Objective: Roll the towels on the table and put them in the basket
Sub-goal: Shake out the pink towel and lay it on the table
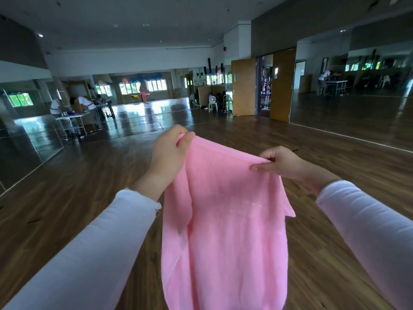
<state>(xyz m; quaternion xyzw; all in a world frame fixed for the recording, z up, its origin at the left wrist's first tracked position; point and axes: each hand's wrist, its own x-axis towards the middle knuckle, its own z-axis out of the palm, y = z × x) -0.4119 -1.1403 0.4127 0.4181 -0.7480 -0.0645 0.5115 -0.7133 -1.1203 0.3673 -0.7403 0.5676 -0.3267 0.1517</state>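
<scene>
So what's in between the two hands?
In the head view, the top edge of the pink terry cloth towel spans from the left hand to the right hand; both pinch it.

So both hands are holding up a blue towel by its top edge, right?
No, the towel is pink, not blue. The head view shows the left hand and the right hand both pinching its top edge and holding it up.

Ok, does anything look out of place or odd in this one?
Nothing is damaged or spilled. One oddity: the pink towel hangs unrolled in the air, pinched at its top edge by the left hand and right hand, over the wooden floor. No table or basket is in view.
</scene>
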